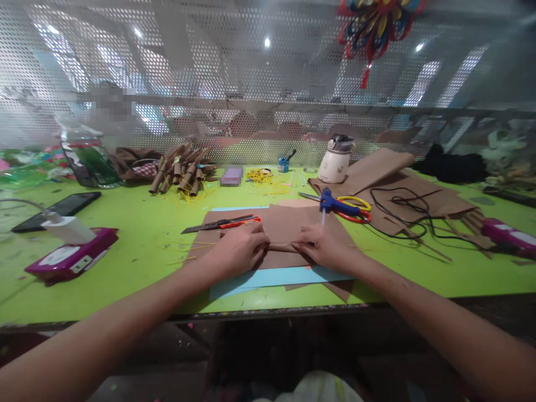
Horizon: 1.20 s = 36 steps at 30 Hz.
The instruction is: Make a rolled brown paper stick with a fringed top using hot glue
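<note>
Between my two hands lies a thin brown paper roll [281, 247], stretched sideways over flat brown paper [287, 220]. My left hand [245, 245] grips its left end with bent fingers, and my right hand [318, 243] pinches the right end. Under the brown paper, a light blue sheet [285, 276] sticks out at the front. Just beyond my left hand rests a utility knife [240, 222] with an orange-red handle. A blue glue gun [341, 205] lies past my right hand, touching scissors [363, 211] with yellow and red handles.
Brown paper bundles [184, 170] tied with yellow strands lie at the back left, near a bottle of green liquid [90, 156]. A purple power strip [75, 257] and a phone [58, 211] are at left. A white kettle [335, 161] stands behind, with a black cord [402, 201] at right.
</note>
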{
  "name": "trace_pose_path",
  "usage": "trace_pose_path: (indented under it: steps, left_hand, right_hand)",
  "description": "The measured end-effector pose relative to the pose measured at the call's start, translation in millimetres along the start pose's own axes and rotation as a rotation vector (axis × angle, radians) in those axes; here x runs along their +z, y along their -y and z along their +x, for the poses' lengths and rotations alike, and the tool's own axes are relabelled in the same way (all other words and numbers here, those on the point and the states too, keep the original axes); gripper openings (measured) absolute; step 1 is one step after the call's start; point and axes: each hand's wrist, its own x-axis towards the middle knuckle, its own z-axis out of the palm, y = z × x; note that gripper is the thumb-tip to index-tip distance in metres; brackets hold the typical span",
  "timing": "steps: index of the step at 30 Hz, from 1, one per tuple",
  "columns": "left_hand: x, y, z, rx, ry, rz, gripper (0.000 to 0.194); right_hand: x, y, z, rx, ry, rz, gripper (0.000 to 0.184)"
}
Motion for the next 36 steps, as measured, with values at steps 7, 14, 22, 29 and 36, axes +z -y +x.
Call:
trace_pose_path:
  steps: [7, 14, 22, 29, 36]
  left_hand:
    - [5.7, 6, 3, -0.015, 0.015, -0.006, 0.022]
    - [5.1, 7, 4, 0.015, 0.047, 0.058, 0.028]
    - [-3.0, 9, -7, -0.023, 0.087, 0.113, 0.035]
    - [0.9, 14, -11, -0.167, 0.005, -0.038, 0.025]
    - [1.4, 8, -8, -0.014, -0.021, 0.188, 0.03]
  right_hand:
    - [-9, 4, -8, -0.007, 0.012, -0.085, 0.027]
    - [-22, 7, -24, -0.103, -0.024, -0.214, 0.024]
    - [-18, 1, -14, -0.151, 0.016, -0.135, 0.026]
    - [-18, -8, -11, -0.112, -0.022, 0.044, 0.014]
    - [-22, -9, -7, -0.067, 0.057, -0.039, 0.028]
